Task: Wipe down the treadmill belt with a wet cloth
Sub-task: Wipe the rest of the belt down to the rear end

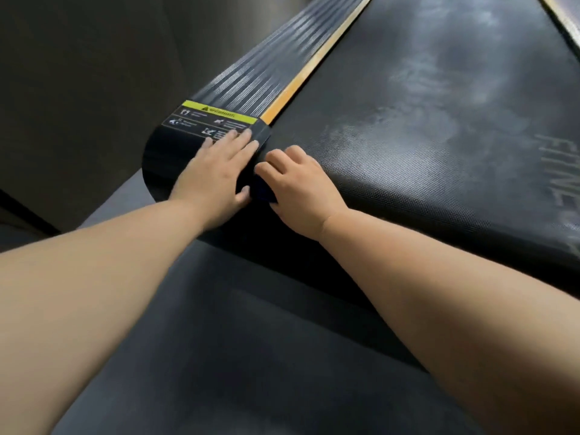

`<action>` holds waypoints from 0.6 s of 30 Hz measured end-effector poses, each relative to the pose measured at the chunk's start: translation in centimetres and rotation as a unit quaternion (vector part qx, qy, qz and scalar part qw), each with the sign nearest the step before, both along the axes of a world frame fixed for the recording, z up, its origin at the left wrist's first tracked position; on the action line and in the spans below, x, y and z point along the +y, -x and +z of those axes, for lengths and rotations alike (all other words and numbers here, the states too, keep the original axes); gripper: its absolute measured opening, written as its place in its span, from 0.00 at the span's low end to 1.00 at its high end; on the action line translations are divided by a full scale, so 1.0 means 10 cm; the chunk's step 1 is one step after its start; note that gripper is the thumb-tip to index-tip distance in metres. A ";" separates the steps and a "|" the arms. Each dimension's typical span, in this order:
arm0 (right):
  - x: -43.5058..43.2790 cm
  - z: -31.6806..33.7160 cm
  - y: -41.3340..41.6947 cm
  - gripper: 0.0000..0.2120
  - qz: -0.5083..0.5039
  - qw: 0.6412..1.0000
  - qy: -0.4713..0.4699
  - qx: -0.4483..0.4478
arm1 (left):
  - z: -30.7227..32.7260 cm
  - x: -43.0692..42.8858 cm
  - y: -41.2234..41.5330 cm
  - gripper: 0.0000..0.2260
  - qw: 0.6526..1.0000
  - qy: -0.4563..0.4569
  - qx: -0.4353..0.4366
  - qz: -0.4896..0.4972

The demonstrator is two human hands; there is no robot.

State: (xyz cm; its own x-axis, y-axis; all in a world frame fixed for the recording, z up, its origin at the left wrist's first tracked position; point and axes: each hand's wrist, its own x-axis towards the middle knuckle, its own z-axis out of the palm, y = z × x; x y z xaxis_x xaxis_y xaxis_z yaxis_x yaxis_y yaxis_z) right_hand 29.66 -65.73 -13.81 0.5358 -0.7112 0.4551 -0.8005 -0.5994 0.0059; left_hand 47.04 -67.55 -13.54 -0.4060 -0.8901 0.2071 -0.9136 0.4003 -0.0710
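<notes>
I count 2 hands of mine: left hand, right hand. Treadmill belt: 1. Side rails: 2, the left rail and a sliver of the right rail. Warning label: 1. Cloth: 1, dark, mostly covered.

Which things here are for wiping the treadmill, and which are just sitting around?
For the job: treadmill belt; dark blue cloth, mostly hidden under the right hand that grips it; left hand, flat on the end cap.
Just there: ribbed side rail; warning sticker; orange strip; grey floor.
</notes>
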 end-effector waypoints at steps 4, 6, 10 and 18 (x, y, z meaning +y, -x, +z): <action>0.00 -0.11 -0.05 0.15 -0.010 1.000 -0.005 0.018 | -0.13 -0.02 -0.01 0.31 0.999 0.047 0.001 -0.010; 0.03 -0.15 0.08 0.13 -0.006 1.000 0.001 0.023 | -0.15 0.00 0.04 0.30 0.998 0.057 0.000 -0.002; 0.16 -0.13 0.45 0.12 0.002 0.999 0.001 0.033 | -0.26 0.09 0.25 0.29 0.995 0.083 -0.011 -0.048; 0.70 -0.08 1.36 0.16 -0.040 0.999 -0.010 -0.021 | -0.29 0.31 0.42 0.30 0.997 0.055 0.057 -0.017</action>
